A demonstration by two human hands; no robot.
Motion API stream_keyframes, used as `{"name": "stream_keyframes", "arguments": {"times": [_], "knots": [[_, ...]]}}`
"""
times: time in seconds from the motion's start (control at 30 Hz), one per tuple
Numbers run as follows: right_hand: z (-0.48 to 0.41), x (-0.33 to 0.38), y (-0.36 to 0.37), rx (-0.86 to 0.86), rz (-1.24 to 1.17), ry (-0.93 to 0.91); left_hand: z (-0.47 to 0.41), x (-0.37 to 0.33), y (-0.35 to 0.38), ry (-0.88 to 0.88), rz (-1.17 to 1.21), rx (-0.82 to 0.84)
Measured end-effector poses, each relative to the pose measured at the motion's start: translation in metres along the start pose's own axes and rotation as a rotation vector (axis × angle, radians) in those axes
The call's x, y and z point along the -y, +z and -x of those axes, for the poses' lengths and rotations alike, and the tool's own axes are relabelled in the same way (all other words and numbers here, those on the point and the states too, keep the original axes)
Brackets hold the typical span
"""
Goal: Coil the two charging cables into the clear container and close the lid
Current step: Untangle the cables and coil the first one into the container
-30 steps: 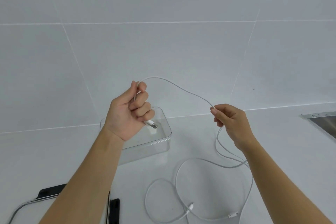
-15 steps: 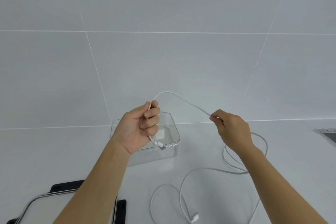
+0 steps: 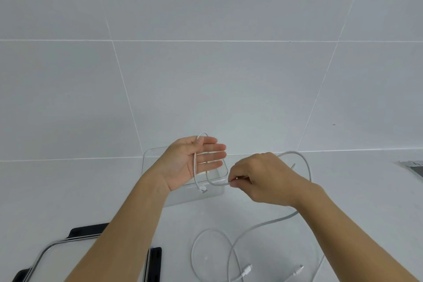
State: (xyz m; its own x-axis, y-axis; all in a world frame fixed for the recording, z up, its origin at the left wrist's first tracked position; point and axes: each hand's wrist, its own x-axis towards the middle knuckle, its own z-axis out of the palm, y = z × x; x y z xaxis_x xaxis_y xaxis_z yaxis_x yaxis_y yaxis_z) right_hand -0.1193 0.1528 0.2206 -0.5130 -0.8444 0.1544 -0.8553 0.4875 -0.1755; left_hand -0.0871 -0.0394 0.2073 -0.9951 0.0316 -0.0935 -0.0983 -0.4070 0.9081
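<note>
Left hand (image 3: 190,162), fingers straight, carries cable (image 3: 195,167); right hand (image 3: 263,178) pinches it; left forearm (image 3: 128,224) partly hides lid (image 3: 68,256).

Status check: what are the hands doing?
Left hand open, white cable draped across palm. Right hand pinches same cable. Clear container open, lid aside.

We are holding our left hand (image 3: 183,163) out flat, palm turned up toward us, fingers straight and pointing right, with the white cable (image 3: 194,168) lying across it. Our right hand (image 3: 263,178) is pinching that cable between thumb and curled fingertips, both forearms reaching forward.
</note>
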Motion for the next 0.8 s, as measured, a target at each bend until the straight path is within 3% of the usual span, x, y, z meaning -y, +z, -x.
{"name": "stream_keyframes", "arguments": {"times": [0.17, 0.37, 0.57, 0.8], "knots": [[-0.001, 0.014, -0.011, -0.120, -0.117, -0.115, 0.002, 0.012, 0.011, -0.052, -0.230, 0.058], [-0.005, 0.012, -0.013, -0.243, -0.243, -0.043, 0.012, 0.014, 0.030, -0.061, -0.424, 0.114], [-0.008, -0.003, -0.019, -0.389, -0.400, 0.124, 0.011, 0.013, 0.027, -0.138, -0.149, 0.240], [-0.004, -0.025, -0.023, -0.393, -0.476, 0.252, 0.018, -0.009, 0.013, -0.038, 0.058, 0.360]]}}
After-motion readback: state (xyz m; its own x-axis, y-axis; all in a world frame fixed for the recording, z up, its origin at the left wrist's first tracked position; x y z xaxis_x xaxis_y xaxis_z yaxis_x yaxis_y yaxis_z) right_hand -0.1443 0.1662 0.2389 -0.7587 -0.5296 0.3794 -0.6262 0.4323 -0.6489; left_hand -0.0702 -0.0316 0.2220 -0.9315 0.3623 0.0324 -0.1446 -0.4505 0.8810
